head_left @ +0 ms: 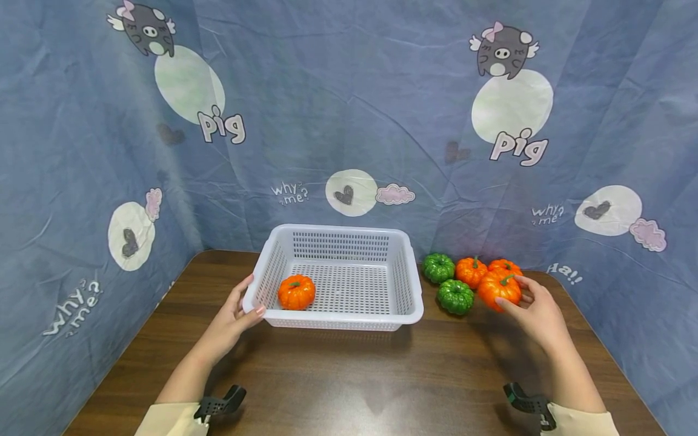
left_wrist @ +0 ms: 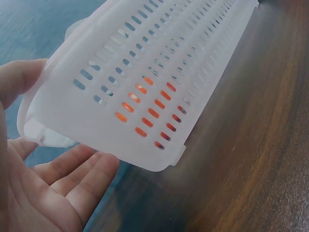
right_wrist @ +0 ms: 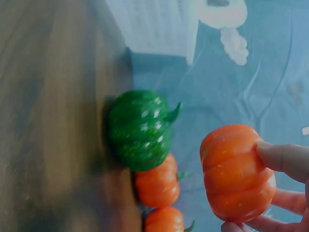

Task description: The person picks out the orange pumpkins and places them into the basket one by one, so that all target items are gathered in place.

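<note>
A white perforated basket (head_left: 343, 320) stands on the table with one orange pumpkin (head_left: 297, 292) inside, at its left. My left hand (head_left: 229, 324) grips the basket's front left corner; in the left wrist view the thumb is on the rim of the basket (left_wrist: 72, 108) and the fingers are beneath it. My right hand (head_left: 537, 309) holds an orange pumpkin (head_left: 498, 289) between thumb and fingers. The right wrist view shows this pumpkin (right_wrist: 236, 174) raised beside a green pumpkin (right_wrist: 140, 130). Two green pumpkins (head_left: 455, 297) and two orange ones (head_left: 471, 272) sit right of the basket.
The brown wooden table (head_left: 349, 375) reaches back to a blue cloth (head_left: 349, 109) printed with pigs and words, which also hangs at both sides. Black straps (head_left: 220, 402) are on both wrists.
</note>
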Available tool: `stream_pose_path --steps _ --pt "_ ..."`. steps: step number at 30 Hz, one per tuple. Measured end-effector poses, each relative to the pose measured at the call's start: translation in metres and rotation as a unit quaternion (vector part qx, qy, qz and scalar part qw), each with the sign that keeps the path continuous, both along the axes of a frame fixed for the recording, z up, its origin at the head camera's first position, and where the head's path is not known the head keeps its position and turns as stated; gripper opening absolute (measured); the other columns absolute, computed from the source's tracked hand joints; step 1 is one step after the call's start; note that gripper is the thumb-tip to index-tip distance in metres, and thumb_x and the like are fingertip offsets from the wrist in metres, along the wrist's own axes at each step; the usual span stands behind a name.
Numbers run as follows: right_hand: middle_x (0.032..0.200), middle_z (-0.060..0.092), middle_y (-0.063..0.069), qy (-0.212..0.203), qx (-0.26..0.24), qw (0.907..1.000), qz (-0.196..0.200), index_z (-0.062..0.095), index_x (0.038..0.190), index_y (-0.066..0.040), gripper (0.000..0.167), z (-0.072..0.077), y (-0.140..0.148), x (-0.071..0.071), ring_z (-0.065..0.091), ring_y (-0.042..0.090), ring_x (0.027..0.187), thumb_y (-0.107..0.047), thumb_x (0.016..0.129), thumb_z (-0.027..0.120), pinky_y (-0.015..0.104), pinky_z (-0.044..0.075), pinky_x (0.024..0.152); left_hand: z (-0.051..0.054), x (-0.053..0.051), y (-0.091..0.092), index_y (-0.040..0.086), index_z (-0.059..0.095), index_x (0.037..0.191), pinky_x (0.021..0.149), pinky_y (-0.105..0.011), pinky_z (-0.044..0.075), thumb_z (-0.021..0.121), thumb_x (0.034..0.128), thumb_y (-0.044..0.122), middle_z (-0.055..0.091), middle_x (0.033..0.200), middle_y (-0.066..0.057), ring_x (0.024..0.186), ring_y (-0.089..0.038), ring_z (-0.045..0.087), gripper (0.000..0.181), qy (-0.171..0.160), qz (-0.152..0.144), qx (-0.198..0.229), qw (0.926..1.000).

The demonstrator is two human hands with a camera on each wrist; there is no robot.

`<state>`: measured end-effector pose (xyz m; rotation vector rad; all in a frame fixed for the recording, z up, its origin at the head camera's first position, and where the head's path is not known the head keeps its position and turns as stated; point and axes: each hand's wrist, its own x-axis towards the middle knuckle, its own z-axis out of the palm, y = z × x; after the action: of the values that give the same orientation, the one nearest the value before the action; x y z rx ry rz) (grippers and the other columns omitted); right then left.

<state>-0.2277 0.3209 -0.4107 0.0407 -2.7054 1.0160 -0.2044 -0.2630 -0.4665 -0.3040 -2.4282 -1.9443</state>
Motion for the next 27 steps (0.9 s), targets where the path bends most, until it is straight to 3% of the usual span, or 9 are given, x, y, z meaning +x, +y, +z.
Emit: stream_pose_path --steps 8,17,22,27 --pt "0.135 0.046 0.035 -0.009 -0.007 0.9998 0.019 0.042 0.143 0.009 0.073 0.016 -0.016 0.004 0.056 0.051 0.116 -0.031 0.092 0.074 0.059 0.048 0.094 -0.001 0.001 0.0 0.013 0.007 0.161 0.091 -0.016 0.047 0.061 0.0997 0.012 0.026 0.157 -0.03 0.125 -0.016 0.05 0.082 0.001 -0.004 0.007 1.0" --pt "0.14 0.047 0.028 -0.001 -0.023 0.9987 0.045 0.044 0.145 0.004 0.07 0.033 -0.039 0.002 0.058 0.045 0.115 -0.03 0.092 0.075 0.043 0.053 0.088 -0.001 0.001 0.001 0.013 0.006 0.161 0.091 -0.017 0.048 0.06 0.1002 0.012 0.026 0.157 -0.03 0.13 -0.034 0.045 0.081 0.0 -0.005 0.006 1.0" --pt "0.141 0.046 0.026 -0.012 -0.042 0.9969 0.065 0.043 0.146 0.002 0.071 0.043 -0.052 0.001 0.056 0.046 0.12 -0.032 0.092 0.074 0.052 0.051 0.093 0.0 0.001 0.0 0.014 0.007 0.161 0.091 -0.016 0.047 0.061 0.1 0.013 0.026 0.157 -0.029 0.129 -0.031 0.046 0.081 0.0 -0.001 0.002 1.0" --pt "0.139 0.05 0.025 -0.017 -0.047 0.9947 0.09 0.043 0.146 0.001 0.071 0.053 -0.065 -0.002 0.056 0.043 0.12 -0.031 0.092 0.074 0.053 0.05 0.094 0.0 0.0 0.0 0.013 0.006 0.161 0.091 -0.016 0.048 0.06 0.1 0.012 0.026 0.157 -0.029 0.129 -0.03 0.047 0.081 0.001 -0.005 0.008 1.0"
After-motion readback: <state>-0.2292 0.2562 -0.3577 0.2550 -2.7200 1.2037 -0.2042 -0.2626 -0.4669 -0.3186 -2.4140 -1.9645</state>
